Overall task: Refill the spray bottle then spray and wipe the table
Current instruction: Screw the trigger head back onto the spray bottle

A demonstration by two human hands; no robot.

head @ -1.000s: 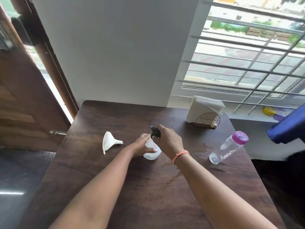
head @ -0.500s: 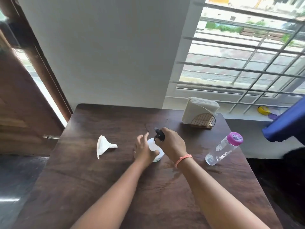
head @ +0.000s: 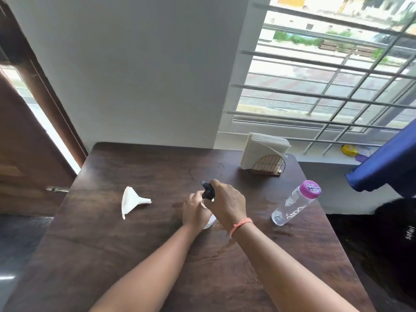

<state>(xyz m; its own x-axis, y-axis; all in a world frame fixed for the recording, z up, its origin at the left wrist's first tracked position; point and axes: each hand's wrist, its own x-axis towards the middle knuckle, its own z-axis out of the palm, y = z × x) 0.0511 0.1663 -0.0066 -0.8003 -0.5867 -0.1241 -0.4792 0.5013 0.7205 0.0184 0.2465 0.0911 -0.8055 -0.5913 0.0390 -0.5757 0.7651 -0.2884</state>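
Head view: both forearms reach forward over the bench (head: 94,255). The left hand (head: 194,211) wraps its fingers around the white body of the spray bottle (head: 210,219), which stands near the bench centre. The right hand (head: 227,202), a coral cord at its wrist, curls over the bottle's black spray head (head: 207,192) and grips it from above. A white funnel (head: 130,202) lies on its side left of the hands. A clear water bottle (head: 295,203) with a pink cap stands tilted to the right, its contents unclear. A wire holder (head: 267,165) of napkins sits at the far edge.
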